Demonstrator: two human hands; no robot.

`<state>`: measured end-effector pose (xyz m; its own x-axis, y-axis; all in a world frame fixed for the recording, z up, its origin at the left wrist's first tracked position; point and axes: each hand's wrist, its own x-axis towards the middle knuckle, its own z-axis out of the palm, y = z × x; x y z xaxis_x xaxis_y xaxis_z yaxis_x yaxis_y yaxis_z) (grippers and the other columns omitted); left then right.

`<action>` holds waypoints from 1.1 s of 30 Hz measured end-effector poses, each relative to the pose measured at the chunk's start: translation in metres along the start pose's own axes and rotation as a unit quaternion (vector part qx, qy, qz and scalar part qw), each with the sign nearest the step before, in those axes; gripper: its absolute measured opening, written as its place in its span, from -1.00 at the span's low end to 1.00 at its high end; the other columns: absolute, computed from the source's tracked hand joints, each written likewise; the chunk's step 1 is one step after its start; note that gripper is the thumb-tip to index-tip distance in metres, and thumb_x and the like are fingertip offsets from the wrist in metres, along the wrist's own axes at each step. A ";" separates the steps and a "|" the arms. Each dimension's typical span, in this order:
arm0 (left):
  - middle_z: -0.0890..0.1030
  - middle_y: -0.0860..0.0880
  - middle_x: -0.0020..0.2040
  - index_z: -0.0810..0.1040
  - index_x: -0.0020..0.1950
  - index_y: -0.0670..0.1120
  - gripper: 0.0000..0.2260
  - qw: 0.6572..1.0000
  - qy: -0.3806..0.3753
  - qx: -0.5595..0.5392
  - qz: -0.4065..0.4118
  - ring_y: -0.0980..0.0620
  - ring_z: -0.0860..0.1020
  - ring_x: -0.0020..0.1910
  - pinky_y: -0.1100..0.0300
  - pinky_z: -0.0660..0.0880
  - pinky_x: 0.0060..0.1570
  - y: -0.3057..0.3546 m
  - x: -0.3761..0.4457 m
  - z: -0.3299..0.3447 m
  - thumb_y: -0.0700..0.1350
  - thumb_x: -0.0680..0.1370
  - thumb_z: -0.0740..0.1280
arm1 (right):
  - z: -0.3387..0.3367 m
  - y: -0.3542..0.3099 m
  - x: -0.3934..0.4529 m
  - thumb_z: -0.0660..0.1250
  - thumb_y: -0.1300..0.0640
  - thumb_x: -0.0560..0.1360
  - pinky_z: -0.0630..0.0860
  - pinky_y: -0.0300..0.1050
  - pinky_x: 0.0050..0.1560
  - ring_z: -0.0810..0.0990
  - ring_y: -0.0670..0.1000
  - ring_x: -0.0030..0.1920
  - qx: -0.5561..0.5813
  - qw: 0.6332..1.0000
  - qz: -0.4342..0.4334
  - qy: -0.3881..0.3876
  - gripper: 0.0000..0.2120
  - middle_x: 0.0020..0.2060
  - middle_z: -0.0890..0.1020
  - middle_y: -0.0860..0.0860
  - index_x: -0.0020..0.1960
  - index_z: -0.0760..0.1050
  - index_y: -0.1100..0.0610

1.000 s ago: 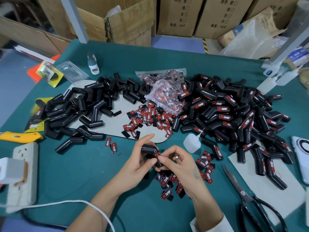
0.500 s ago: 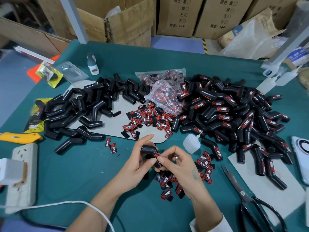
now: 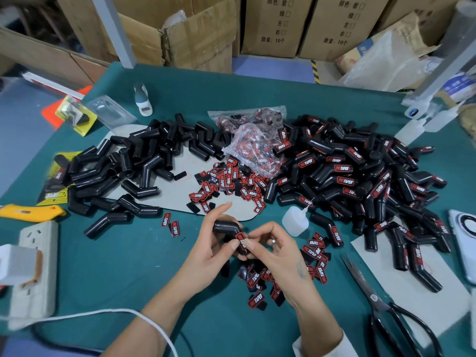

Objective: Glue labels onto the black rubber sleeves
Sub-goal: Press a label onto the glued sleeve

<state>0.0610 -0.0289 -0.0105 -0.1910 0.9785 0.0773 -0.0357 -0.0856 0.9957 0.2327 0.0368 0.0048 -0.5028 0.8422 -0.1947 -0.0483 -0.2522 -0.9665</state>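
**Two hands, one sleeve, one label pressed between them**

Two hands meet near the middle of the table's (image 3: 103, 266) near half. The left hand (image 3: 208, 256) curls round one bent black sleeve (image 3: 226, 226), thumb and fingers wrapped on it, forefinger raised straight. The right hand (image 3: 278, 251) pinches the sleeve's lower leg with thumb and fingertips bent in, and a ring shows on one finger. One red-and-black label (image 3: 241, 240) lies on the sleeve, right where the two thumbs touch it.

Just below the hands lies a loose scatter of labels (image 3: 256, 279), too overlapped to count. One pair of scissors (image 3: 371, 297) lies by the near right corner, partly on a grey sheet (image 3: 417, 300). One power strip (image 3: 36, 269) sits at the near left edge, and one yellow knife (image 3: 28, 212) just beyond it.

One small glue bottle (image 3: 293, 221) stands just right of the hands. Two single labels (image 3: 170, 222) lie left of them.

Farther back are two heaps: bare sleeves (image 3: 134, 166) on the left, many dozens, and labelled sleeves (image 3: 360, 176) on the right, more still. Between them lie a spread of labels (image 3: 231, 184) and one clear bag of labels (image 3: 255, 140).

One white dispenser (image 3: 142, 99) stands toward the far left corner. Cardboard boxes (image 3: 278, 24) stand beyond the far edge.
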 end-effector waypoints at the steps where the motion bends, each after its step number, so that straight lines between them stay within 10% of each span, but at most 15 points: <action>1: 0.52 -0.08 0.21 0.29 0.52 0.32 -0.34 1.000 0.018 -0.019 0.000 -0.07 0.61 0.19 0.07 0.60 0.16 0.000 0.001 0.000 -0.33 0.62 0.30 | 0.000 0.000 0.000 0.54 0.02 0.50 0.67 -0.05 -0.01 0.69 0.08 -0.09 -0.001 1.000 -0.001 0.010 -0.82 -0.11 0.66 0.11 -0.01 0.62 0.09; 13: 0.54 -0.26 0.16 0.30 0.58 0.16 -0.33 0.975 0.127 -0.181 -0.021 -0.52 0.50 0.31 -0.24 0.49 0.36 -0.003 0.005 0.002 -0.24 0.57 0.47 | 0.010 0.002 -0.003 0.48 0.12 0.56 0.60 -0.21 -0.05 0.63 -0.09 -0.09 -0.040 0.999 0.003 0.013 -0.93 -0.09 0.67 -0.05 -0.02 0.69 -0.05; 33: 0.60 -0.22 0.16 0.42 0.47 -0.02 -0.45 0.971 0.137 -0.195 -0.002 -0.38 0.58 0.30 -0.18 0.53 0.32 0.004 0.002 0.017 -0.14 0.53 0.53 | 0.017 0.017 0.003 0.61 -0.10 0.37 0.46 -0.26 -0.18 0.46 -0.06 -0.28 0.051 0.993 -0.027 0.099 -0.72 -0.22 0.56 -0.04 -0.10 0.73 0.08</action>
<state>0.0769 -0.0237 -0.0057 -0.4426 0.8967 0.0042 -0.3951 -0.1992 0.8968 0.2158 0.0270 -0.0091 -0.3173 0.9306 -0.1826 -0.1632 -0.2433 -0.9561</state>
